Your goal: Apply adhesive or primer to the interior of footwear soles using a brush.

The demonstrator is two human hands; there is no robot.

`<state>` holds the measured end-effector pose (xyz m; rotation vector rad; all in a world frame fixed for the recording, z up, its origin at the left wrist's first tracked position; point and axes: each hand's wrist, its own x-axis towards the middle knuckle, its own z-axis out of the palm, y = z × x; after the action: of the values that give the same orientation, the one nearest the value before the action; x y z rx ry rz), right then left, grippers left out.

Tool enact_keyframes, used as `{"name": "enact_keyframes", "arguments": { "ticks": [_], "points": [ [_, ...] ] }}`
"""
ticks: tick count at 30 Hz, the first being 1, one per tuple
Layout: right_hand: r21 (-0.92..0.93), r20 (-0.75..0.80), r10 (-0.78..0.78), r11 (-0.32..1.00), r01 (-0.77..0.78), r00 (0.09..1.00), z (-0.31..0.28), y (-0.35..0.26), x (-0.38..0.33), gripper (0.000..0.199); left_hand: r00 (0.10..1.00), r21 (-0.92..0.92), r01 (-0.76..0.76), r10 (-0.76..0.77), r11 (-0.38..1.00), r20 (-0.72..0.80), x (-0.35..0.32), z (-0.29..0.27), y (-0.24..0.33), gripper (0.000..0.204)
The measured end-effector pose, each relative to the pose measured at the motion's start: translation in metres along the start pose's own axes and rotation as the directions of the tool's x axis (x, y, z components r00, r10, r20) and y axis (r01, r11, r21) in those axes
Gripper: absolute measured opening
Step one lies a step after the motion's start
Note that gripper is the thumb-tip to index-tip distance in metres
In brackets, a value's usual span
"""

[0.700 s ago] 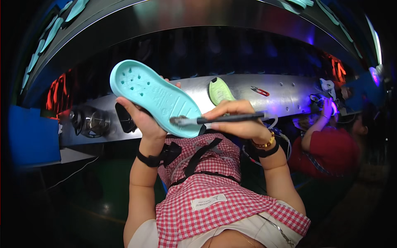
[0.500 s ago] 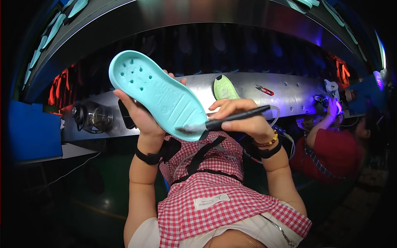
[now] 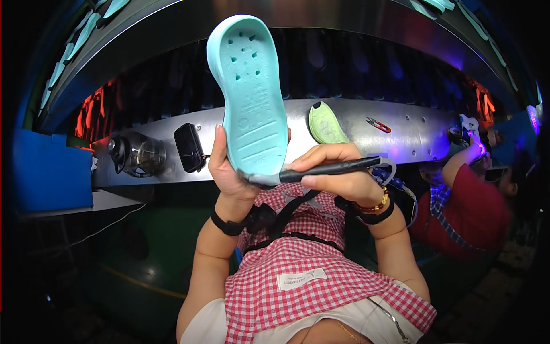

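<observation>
A turquoise shoe sole (image 3: 252,109) stands almost upright before me, its end with several holes pointing up. My left hand (image 3: 230,178) grips it near its lower end, the thumb along the left edge and fingertips showing at the right edge. In my right hand (image 3: 341,172) is a black tube-fed brush (image 3: 329,169), held like a pen. Its pale, motion-blurred bristles lie against the sole's lower end, close to my left palm. A clear tube loops from the brush's rear end.
On the metal bench (image 3: 401,135) lie a light green sole piece (image 3: 325,125), red thread snips (image 3: 378,125), a black case (image 3: 189,147) and a clear jug (image 3: 144,155). A co-worker in a red top (image 3: 472,206) works at the right. Dark rows of soles hang behind the bench.
The sole has turned upright and moved up and right, with my left hand around its lower end. The brush has shifted toward the sole's bottom edge. The black case is now uncovered.
</observation>
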<state>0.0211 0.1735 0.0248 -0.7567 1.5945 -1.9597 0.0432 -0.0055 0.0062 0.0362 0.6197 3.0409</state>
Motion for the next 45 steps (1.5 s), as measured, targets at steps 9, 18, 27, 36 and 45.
{"name": "enact_keyframes", "arguments": {
  "ticks": [9,18,27,36,45],
  "points": [
    [-0.083,0.038,-0.046,0.995,0.049,0.998,-0.012,-0.024,0.007,0.017,0.994,0.189,-0.040,0.019,0.981,0.111,0.004,-0.004,0.013,0.062],
    [-0.313,0.190,-0.140,0.930,0.195,0.972,-0.018,-0.035,0.009,0.018,0.925,0.140,0.376,-0.379,0.916,-0.004,0.013,0.015,0.028,0.044],
    [-0.501,0.537,-0.100,0.761,0.412,0.838,-0.034,-0.038,0.005,0.018,0.771,0.497,0.626,-0.571,0.601,-0.282,0.009,0.025,0.033,0.039],
    [-0.779,0.493,0.137,0.509,0.366,0.859,-0.044,-0.053,0.000,0.020,0.763,0.602,0.618,-0.569,0.505,-0.306,0.008,0.017,0.048,0.038],
    [-0.209,-0.050,0.058,0.976,-0.067,0.997,-0.037,-0.010,0.005,0.019,0.820,0.148,0.569,-0.546,0.809,-0.170,-0.003,-0.013,0.019,0.049]
  ]
}}
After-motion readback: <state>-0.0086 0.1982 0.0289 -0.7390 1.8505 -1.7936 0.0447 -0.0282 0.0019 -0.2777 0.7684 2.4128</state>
